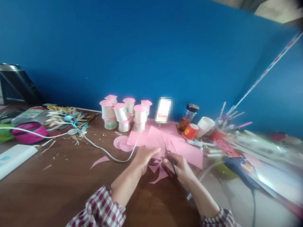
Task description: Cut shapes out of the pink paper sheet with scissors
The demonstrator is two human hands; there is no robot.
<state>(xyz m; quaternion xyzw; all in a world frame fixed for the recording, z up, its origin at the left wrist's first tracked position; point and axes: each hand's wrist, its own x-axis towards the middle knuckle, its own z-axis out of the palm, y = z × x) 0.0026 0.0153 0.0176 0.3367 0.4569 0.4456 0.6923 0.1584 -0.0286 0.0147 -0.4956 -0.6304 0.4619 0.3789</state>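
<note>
My left hand (145, 157) grips a sheet of pink paper (153, 136), thumb on top near its lower edge. In my right hand (178, 167) is a pair of dark-handled scissors (174, 168), its blades pointing up and away along the right side of that sheet. Whether the blades are apart is too blurred to tell. Pink offcuts (161, 176) lie on the table below and between both hands. Behind the held sheet more pink paper (189, 152) is spread out. Left of it rest pink paper circles (121, 143), partly overlapping.
White paper cups (109, 112) topped with pink paper stand stacked at the back. A dark-lidded jar (187, 116), a red cup (190, 131) and a white cup (205, 126) are right of centre. A white cable (101, 149) crosses the left side; a glue gun (243, 171) lies at right.
</note>
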